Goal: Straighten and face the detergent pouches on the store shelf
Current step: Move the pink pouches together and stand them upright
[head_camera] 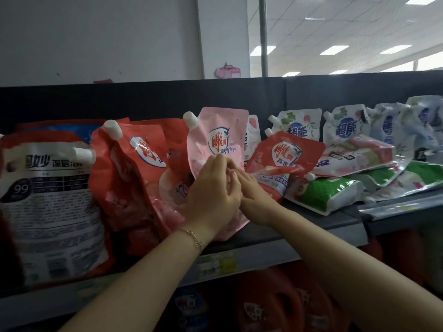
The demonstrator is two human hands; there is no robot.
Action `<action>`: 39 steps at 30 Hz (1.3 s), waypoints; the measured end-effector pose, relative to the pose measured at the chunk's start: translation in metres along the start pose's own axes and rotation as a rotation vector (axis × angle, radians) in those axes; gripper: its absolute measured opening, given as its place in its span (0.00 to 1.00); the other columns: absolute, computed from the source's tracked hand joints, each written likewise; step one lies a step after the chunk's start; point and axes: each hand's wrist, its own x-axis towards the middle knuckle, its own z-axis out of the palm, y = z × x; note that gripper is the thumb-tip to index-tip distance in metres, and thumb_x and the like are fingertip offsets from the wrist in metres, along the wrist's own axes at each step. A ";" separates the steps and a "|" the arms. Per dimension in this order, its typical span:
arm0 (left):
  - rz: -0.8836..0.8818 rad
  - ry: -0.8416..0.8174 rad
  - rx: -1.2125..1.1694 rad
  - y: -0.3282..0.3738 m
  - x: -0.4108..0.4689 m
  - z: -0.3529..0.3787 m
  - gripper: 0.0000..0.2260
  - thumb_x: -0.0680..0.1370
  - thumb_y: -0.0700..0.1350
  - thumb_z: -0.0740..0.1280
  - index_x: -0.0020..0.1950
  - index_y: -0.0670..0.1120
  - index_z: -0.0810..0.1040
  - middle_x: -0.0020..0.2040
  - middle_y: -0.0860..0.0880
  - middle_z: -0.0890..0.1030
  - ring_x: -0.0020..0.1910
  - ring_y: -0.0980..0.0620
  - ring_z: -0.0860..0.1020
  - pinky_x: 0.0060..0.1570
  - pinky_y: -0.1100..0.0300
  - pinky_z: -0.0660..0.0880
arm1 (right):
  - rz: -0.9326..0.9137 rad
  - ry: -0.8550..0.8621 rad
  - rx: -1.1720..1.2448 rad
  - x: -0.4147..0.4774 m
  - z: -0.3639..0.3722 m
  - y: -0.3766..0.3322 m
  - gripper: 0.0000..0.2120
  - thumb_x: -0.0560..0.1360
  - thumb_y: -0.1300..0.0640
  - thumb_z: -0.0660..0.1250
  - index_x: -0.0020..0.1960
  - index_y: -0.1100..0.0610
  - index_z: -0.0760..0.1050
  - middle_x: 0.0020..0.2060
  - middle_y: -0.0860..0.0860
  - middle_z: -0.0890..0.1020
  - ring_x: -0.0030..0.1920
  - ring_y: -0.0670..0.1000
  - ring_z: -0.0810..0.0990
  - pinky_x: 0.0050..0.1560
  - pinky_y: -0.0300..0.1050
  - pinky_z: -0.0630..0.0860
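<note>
A pink pouch (pixel 217 140) is held upright on the shelf (pixel 263 238), directly behind both hands. Its printed front is turned outward and its white cap (pixel 191 119) sits at the upper left corner. The pouch is slightly tilted, and its lower half is covered by the hands.

The left hand (pixel 211 188), with a bracelet (pixel 193 237) at the wrist, is laid over the pouch front with its fingers curled on it. The right hand (pixel 255 200) is set against the pouch beside the left. Its fingertips are hidden under the left palm, so its grip cannot be determined.

To the left of the hands a leaning red pouch (pixel 134 168) is noted. To the right a tilted red pouch (pixel 285 152) is propped on white pouches (pixel 299 125) and a green pouch (pixel 330 192). Goods (pixel 275 307) under the shelf are blurred and cut off.
</note>
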 end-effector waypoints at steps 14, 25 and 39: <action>-0.238 -0.547 0.153 0.012 -0.001 0.107 0.23 0.75 0.42 0.65 0.68 0.43 0.62 0.66 0.44 0.66 0.64 0.44 0.68 0.62 0.53 0.69 | 0.835 0.200 0.073 0.001 -0.072 0.068 0.14 0.76 0.58 0.66 0.59 0.63 0.75 0.56 0.58 0.80 0.46 0.55 0.80 0.45 0.44 0.79; -0.340 -0.493 0.138 0.005 -0.008 0.145 0.26 0.75 0.43 0.64 0.70 0.40 0.60 0.69 0.43 0.63 0.69 0.46 0.61 0.71 0.57 0.57 | 1.108 0.153 0.925 0.022 -0.073 0.098 0.12 0.73 0.57 0.73 0.51 0.62 0.75 0.44 0.58 0.83 0.49 0.56 0.83 0.59 0.51 0.78; -0.400 -0.294 -0.191 -0.012 -0.010 0.147 0.27 0.71 0.42 0.72 0.66 0.47 0.64 0.65 0.47 0.70 0.65 0.50 0.70 0.67 0.57 0.68 | 0.706 0.580 0.294 0.020 -0.036 0.085 0.26 0.74 0.64 0.61 0.70 0.59 0.60 0.60 0.58 0.77 0.61 0.60 0.75 0.61 0.52 0.74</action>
